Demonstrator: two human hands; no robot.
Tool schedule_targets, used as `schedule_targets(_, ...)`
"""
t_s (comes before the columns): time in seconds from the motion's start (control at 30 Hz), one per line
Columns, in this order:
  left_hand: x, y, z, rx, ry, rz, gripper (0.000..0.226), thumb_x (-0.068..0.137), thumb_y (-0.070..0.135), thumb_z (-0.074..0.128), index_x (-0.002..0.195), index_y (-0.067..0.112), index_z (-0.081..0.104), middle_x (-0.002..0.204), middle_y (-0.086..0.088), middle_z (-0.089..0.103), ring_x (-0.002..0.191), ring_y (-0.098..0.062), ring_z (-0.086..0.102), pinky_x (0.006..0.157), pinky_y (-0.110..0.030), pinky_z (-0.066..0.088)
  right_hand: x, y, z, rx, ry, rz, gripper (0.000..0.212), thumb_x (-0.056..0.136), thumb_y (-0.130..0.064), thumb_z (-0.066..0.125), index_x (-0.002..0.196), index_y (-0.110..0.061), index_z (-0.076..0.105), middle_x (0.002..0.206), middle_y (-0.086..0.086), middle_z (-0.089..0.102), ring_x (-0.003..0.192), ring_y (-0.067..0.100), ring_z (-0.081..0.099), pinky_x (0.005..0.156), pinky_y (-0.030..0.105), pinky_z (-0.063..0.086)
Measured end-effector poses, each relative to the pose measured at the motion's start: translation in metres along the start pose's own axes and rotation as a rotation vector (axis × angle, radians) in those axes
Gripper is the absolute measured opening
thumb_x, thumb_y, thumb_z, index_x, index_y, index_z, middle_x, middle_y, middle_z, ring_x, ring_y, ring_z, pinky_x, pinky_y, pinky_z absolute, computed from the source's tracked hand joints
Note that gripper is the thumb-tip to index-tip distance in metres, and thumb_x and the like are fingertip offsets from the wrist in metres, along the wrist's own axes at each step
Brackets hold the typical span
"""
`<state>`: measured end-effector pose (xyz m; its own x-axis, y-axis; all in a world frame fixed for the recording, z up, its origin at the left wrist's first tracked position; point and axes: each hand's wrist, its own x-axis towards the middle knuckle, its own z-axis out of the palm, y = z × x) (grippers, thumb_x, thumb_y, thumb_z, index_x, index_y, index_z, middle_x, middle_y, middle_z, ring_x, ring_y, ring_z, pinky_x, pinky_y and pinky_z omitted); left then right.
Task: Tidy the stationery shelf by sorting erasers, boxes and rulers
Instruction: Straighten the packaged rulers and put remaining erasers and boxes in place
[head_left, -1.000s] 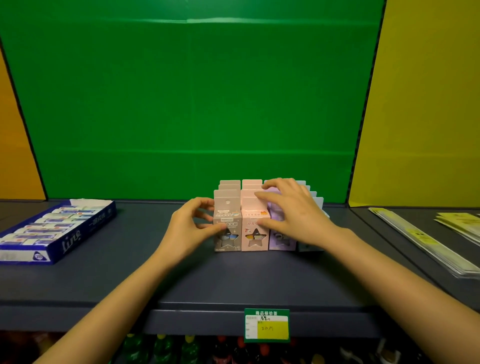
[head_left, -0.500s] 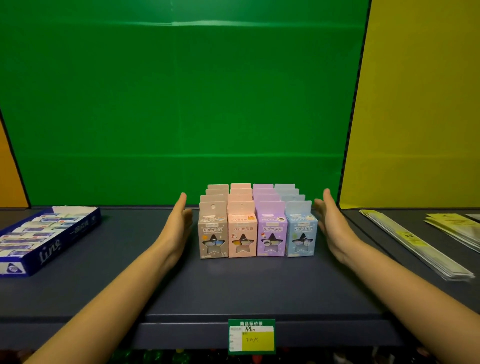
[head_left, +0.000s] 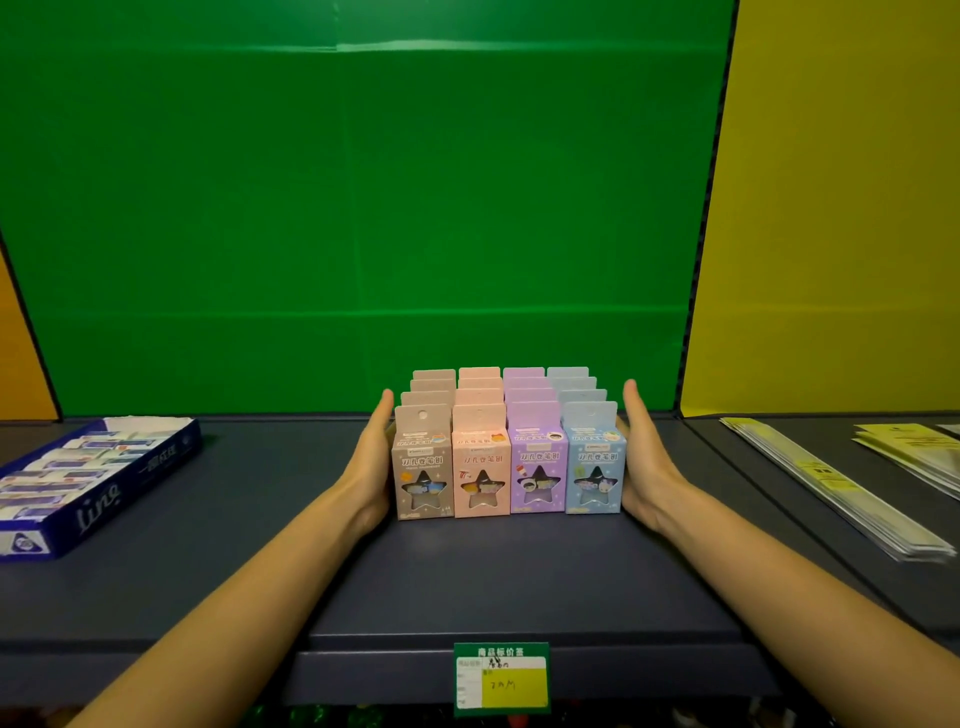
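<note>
Small star-window boxes (head_left: 509, 467) stand in four neat rows on the dark shelf (head_left: 509, 582): tan, pink, purple and light blue, several deep. My left hand (head_left: 373, 457) lies flat against the tan row's left side with straight fingers. My right hand (head_left: 640, 457) presses flat against the blue row's right side. Both hands flank the block and curl round nothing. A blue tray of erasers (head_left: 83, 478) sits at the left. Clear-packed rulers (head_left: 831, 483) lie at the right.
A green back panel rises behind the shelf, with yellow panels at the sides. Yellow-printed packets (head_left: 914, 447) lie at the far right. A green and yellow price tag (head_left: 502, 680) hangs on the shelf's front edge. Bare shelf stretches in front of the boxes.
A second ago both hands gripped the front boxes, with the blue row askew. They drew apart, the rows now stand straight, and both palms have closed in against the block's sides.
</note>
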<state>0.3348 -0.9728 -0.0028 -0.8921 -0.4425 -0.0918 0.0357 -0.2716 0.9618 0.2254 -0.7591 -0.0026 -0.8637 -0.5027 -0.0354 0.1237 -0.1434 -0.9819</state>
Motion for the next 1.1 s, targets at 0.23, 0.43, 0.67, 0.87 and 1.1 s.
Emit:
schedule_targets(0.23, 0.007, -0.002, -0.005, -0.018, -0.021, -0.027, 0.059, 0.089, 0.063, 0.024, 0.098, 0.022, 0.066, 0.081, -0.008, 0.074, 0.088, -0.028, 0.064, 0.072, -0.04, 0.049, 0.01, 0.006, -0.003, -0.013, 0.005, -0.002, 0.065, 0.09, -0.064, 0.013, 0.112, -0.024, 0.059, 0.096, 0.005, 0.069, 0.089, 0.023, 0.065, 0.075, 0.038, 0.05)
schedule_targets(0.43, 0.012, -0.001, -0.007, -0.119, 0.004, 0.002, 0.066, 0.088, 0.065, 0.019, 0.094, 0.018, 0.064, 0.09, -0.012, 0.069, 0.088, -0.03, 0.062, 0.072, -0.042, 0.047, 0.016, -0.006, -0.006, -0.031, 0.07, 0.019, 0.085, 0.081, -0.076, 0.011, 0.133, -0.02, 0.048, 0.127, 0.01, 0.06, 0.118, 0.028, 0.055, 0.105, 0.048, 0.038)
schedule_targets(0.67, 0.023, -0.003, -0.001, -0.1, 0.016, 0.031, 0.064, 0.089, 0.063, 0.021, 0.085, 0.015, 0.064, 0.064, -0.006, 0.074, 0.075, -0.025, 0.064, 0.067, -0.039, 0.048, 0.031, -0.003, -0.008, 0.025, 0.081, 0.012, 0.07, 0.087, -0.069, 0.013, 0.102, -0.02, 0.061, 0.065, 0.003, 0.074, 0.059, 0.018, 0.071, 0.063, 0.035, 0.048)
schedule_targets(0.87, 0.026, -0.004, -0.001, -0.1, -0.013, 0.014, 0.061, 0.09, 0.062, 0.021, 0.09, 0.017, 0.063, 0.066, -0.006, 0.074, 0.081, -0.027, 0.063, 0.068, -0.039, 0.048, 0.039, 0.004, -0.012, 0.081, 0.047, 0.039, 0.063, 0.088, -0.067, 0.019, 0.092, -0.022, 0.063, 0.059, 0.004, 0.072, 0.057, 0.021, 0.068, 0.062, 0.035, 0.048)
schedule_targets(1.1, 0.024, -0.005, 0.0, -0.085, -0.021, 0.027, 0.055, 0.094, 0.054, 0.021, 0.088, 0.019, 0.064, 0.065, -0.003, 0.074, 0.079, -0.024, 0.063, 0.066, -0.037, 0.047, 0.036, 0.004, -0.009, 0.079, 0.014, 0.032, 0.06, 0.092, -0.06, 0.021, 0.087, -0.017, 0.064, 0.061, 0.005, 0.073, 0.072, 0.025, 0.063, 0.066, 0.034, 0.047)
